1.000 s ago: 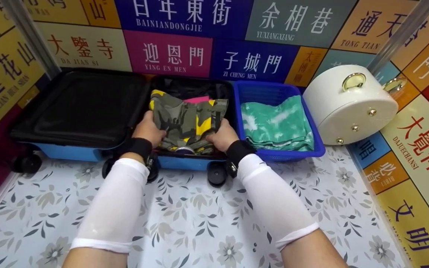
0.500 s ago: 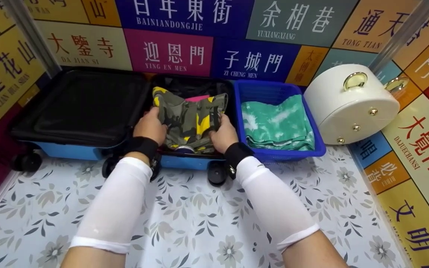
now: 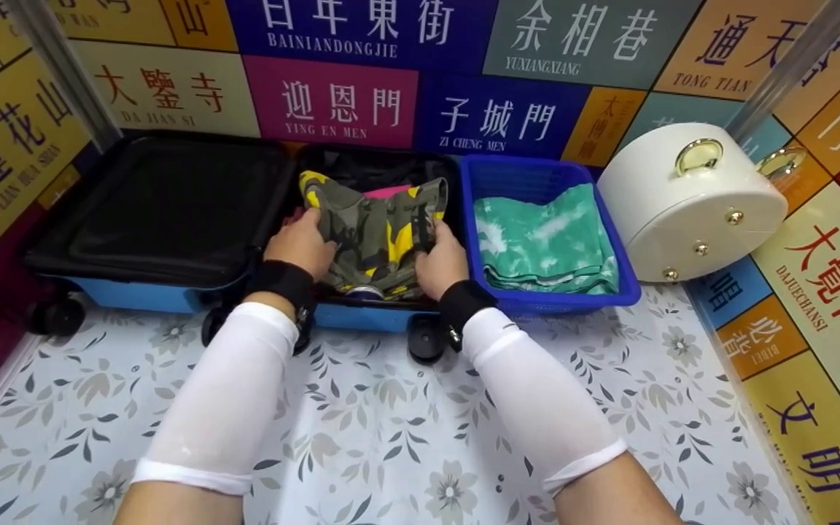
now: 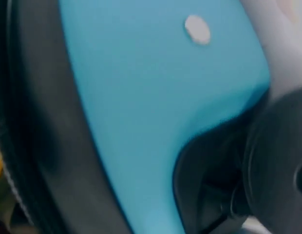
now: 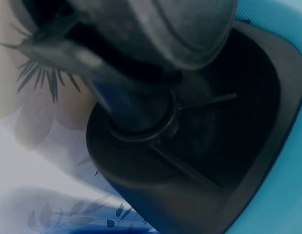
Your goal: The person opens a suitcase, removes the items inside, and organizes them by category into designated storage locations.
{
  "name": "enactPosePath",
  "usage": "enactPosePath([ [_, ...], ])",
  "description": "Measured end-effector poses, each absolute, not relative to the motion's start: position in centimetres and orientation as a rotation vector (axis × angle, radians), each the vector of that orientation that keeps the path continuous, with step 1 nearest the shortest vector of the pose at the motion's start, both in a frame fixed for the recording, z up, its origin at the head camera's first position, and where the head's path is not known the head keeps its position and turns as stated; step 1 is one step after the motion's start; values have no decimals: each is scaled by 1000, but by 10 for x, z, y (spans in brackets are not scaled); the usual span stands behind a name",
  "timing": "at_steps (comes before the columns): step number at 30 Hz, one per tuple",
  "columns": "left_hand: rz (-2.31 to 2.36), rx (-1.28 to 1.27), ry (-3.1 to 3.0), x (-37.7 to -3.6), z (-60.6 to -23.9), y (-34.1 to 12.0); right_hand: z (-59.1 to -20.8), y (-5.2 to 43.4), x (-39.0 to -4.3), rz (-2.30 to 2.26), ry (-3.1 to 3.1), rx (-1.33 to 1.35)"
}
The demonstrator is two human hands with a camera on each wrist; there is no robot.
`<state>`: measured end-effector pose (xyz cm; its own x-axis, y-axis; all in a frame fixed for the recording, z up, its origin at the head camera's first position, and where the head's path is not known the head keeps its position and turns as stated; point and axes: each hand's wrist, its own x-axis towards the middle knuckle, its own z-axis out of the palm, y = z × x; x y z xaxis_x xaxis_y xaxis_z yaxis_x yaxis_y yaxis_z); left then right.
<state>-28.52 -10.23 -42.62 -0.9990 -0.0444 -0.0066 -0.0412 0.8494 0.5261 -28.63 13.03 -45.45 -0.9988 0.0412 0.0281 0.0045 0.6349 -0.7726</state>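
Observation:
A folded camouflage garment [image 3: 362,237] with yellow patches lies in the right half of an open blue suitcase [image 3: 391,319] in the head view. My left hand [image 3: 302,244] grips its left side, fingers partly hidden in the cloth. On the opposite side, my right hand [image 3: 442,262] holds the garment's right edge between thumb and fingers. Behind it shows a bit of pink cloth [image 3: 389,192], and dark red cloth peeks out by the left fingers. Both wrist views show only the suitcase's blue shell [image 4: 141,87] and its black wheels [image 5: 190,29], not the hands.
The suitcase's other half, covered by a black panel [image 3: 172,208], lies to the left. A blue basket [image 3: 469,211] with folded green tie-dye cloth [image 3: 544,237] stands close by on the right. Beyond it leans a white round case [image 3: 690,208]. Printed walls enclose the flowered surface.
My left hand has shifted slightly right and away from me, pushing the garment's left side inward. The right hand stays at the right edge, moving only slightly.

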Motion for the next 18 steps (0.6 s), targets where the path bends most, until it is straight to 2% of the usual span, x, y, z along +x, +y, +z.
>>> enactPosePath([
  [8,-963,21,-3027,-286,-428,-109,-454,130,-287,1321,-2786,4],
  [18,-1102,92,-2848,-286,-426,-105,-453,136,-289,1395,-2659,62],
])
